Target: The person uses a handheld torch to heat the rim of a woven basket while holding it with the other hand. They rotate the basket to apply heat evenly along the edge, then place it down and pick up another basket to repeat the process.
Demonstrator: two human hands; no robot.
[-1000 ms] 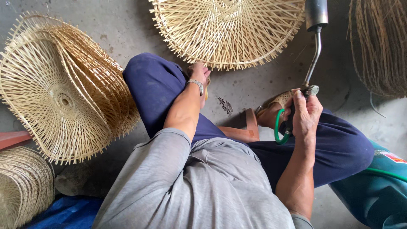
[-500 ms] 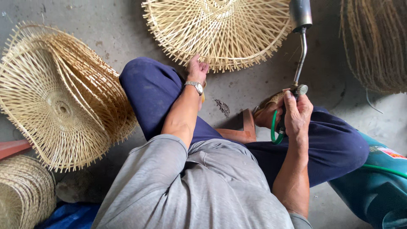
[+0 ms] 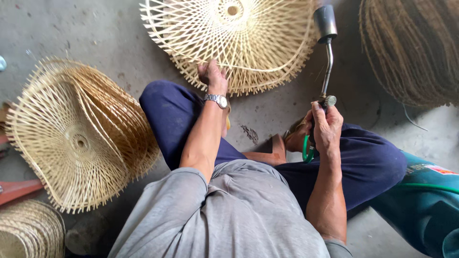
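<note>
Grey concrete floor carries several pale woven bamboo frames. At twelve o'clock lies the round openwork bamboo lampshade frame (image 3: pixel 234 40), now nearer the knees than half a second ago. The left hand (image 3: pixel 213 76) has closed its fingers on the frame's near rim, where before it only rested there. The right hand (image 3: pixel 325 126) stays wrapped around the metal gas torch with bent neck (image 3: pixel 326 52), nozzle at one o'clock beside the frame's edge. A stacked frame pile (image 3: pixel 79 136) sits at nine o'clock.
</note>
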